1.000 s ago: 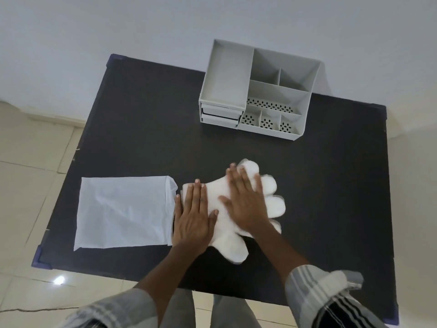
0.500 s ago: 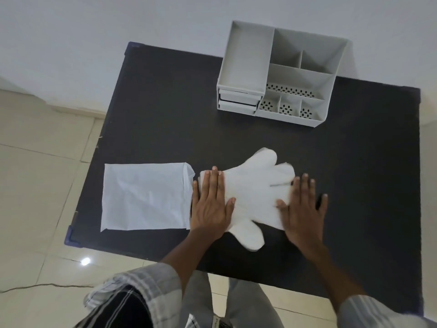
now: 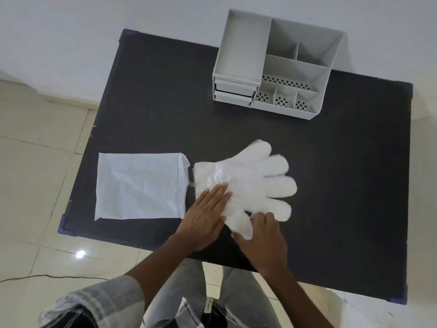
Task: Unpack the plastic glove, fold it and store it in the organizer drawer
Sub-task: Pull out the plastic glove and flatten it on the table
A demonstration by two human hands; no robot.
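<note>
A translucent white plastic glove lies flat on the black table, fingers spread toward the right and cuff toward the left. My left hand rests flat on the glove's near palm area, fingers straight and pressing down. My right hand sits at the glove's thumb near the table's front, with its fingertips curled onto the thumb's edge. The grey organizer stands at the table's back, and its two small drawers on the left front are pushed in.
An empty white paper packet lies flat left of the glove, its open end almost touching the cuff. The table's front edge runs just below my hands. Tiled floor lies to the left, and a white wall rises behind the organizer.
My right hand left the table right of the glove's fingers and came to the glove's thumb. My left hand slid off the cuff toward the near palm area.
</note>
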